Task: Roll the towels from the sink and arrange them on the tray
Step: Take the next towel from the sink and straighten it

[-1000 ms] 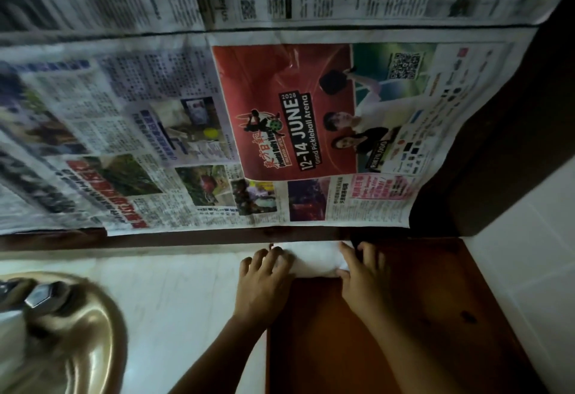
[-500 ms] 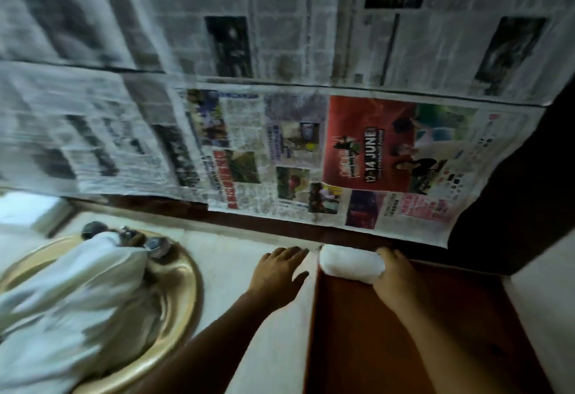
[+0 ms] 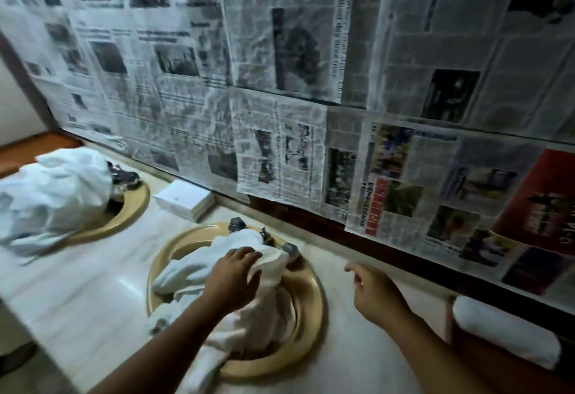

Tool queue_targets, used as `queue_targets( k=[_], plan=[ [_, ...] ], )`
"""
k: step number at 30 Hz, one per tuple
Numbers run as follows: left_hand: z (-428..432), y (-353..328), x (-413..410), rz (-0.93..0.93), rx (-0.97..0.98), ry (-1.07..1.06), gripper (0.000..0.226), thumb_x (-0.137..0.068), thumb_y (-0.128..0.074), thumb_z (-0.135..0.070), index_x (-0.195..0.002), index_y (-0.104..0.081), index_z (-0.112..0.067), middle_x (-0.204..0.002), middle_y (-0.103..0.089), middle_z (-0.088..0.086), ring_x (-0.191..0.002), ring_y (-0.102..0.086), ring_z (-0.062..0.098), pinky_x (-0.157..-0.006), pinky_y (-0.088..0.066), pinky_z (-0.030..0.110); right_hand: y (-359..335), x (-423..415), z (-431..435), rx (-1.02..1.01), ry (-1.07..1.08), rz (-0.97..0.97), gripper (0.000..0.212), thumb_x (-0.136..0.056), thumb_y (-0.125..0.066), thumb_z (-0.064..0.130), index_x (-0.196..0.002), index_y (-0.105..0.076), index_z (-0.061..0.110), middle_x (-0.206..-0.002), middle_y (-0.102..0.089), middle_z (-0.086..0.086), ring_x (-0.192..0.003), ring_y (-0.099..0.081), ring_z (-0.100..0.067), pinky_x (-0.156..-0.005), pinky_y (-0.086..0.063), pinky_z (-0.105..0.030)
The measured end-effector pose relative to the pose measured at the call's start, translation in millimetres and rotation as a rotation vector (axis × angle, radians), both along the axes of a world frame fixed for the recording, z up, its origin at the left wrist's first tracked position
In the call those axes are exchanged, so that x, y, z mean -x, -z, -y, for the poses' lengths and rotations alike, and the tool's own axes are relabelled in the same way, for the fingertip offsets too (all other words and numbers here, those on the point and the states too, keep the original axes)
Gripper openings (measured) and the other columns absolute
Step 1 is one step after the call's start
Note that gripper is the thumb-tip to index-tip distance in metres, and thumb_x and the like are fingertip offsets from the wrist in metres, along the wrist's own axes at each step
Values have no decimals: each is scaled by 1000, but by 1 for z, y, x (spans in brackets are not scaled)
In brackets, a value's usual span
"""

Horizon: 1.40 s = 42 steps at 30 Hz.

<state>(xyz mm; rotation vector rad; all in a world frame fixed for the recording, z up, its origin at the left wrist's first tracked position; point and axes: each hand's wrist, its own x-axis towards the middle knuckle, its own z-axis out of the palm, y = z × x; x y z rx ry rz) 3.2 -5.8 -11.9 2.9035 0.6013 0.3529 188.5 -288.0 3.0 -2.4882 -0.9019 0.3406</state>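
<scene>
White towels [image 3: 236,316] lie crumpled in the near gold-rimmed sink [image 3: 312,316]. My left hand [image 3: 231,277] lies on top of the pile, its thumb and fingers pinching a fold of a towel near the taps. My right hand [image 3: 373,294] hovers over the counter just right of the sink, fingers loosely curled, holding nothing. One rolled white towel [image 3: 504,331] lies at the back edge of the dark wooden tray [image 3: 497,376] at the lower right.
A second gold sink [image 3: 135,207] at the left holds another heap of white towels [image 3: 53,194]. A white stack of paper napkins [image 3: 183,199] sits between the sinks. Chrome taps [image 3: 289,249] stand behind the near sink. Newspaper [image 3: 280,144] covers the wall.
Both hands left the rolled towel on the tray and swung left. My left hand now lies on the towels in the near sink; my right hand trails, holding nothing.
</scene>
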Motion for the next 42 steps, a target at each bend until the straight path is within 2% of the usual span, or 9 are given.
queue_targets(
  k=[7,11,13,17,22,26,31,38,42],
  plan=[
    [-81,20,45,-352,140,-77,48,-89,-54,-59,-129,-57,-32,-123,-64,-5,-113,-62,23,-86,-52,37,1,58,-176,172,-202,1,66,-87,-54,29,-149,-35,44,-153,-31,5,-140,-32,-25,-110,-39,-39],
    [-86,44,45,-331,258,5,23,-91,-54,-40,-109,-62,-28,-112,-69,-2,-100,-65,21,-85,-54,36,13,85,-209,457,-197,40,75,-84,-52,18,-149,-27,48,-162,13,2,-146,-2,-39,-120,-18,-51],
    [-91,45,46,-204,420,1,16,-92,-53,-32,-99,-66,-25,-101,-70,-1,-94,-66,23,-81,-54,36,18,96,-216,485,-143,104,51,-89,-52,24,-137,-45,41,-162,8,-1,-141,-7,-39,-117,-18,-53],
    [-93,5,44,49,696,41,12,-100,-54,-30,-107,-63,-26,-97,-69,-6,-91,-64,13,-75,-44,28,4,90,-219,308,-100,189,19,-90,-51,42,-87,-52,23,-123,-49,1,-121,-36,-27,-91,-30,-42],
    [-94,-88,22,419,1070,104,22,-95,-55,-42,-98,-60,-21,-94,-64,15,-87,-60,22,-82,-51,50,-84,79,-216,-361,25,19,23,-71,-54,34,-65,-37,20,-63,-34,8,-60,-35,-11,-61,-29,-32],
    [-67,-187,10,724,1222,217,12,-107,-51,-17,-100,-58,-10,-83,-62,1,-76,-58,8,-67,-50,25,-190,84,-205,-680,-26,60,39,-89,-65,20,-62,-36,22,-59,-30,8,-54,-30,-7,-54,-30,-25],
    [-35,-280,31,692,1173,440,18,-99,-61,-12,-111,-66,1,-75,-72,-3,-61,-66,7,-49,-49,18,-313,94,-160,-952,-41,176,49,-93,-72,28,-66,-40,3,-57,-35,-1,-50,-34,-10,-47,-33,-23],
    [2,-363,28,844,959,500,23,-99,-65,-32,-106,-71,-11,-99,-74,20,-82,-69,28,-72,-58,49,-395,96,-102,-910,-130,355,48,-92,-73,30,-61,-41,12,-56,-36,-1,-49,-35,-13,-47,-33,-24],
    [34,-415,14,846,922,605,25,-103,-59,-16,-127,-62,-22,-103,-73,21,-77,-66,21,-61,-53,29,-412,91,-62,-876,-4,419,47,-88,-75,32,-59,-43,16,-55,-40,1,-48,-39,-10,-48,-34,-25]
  ],
)
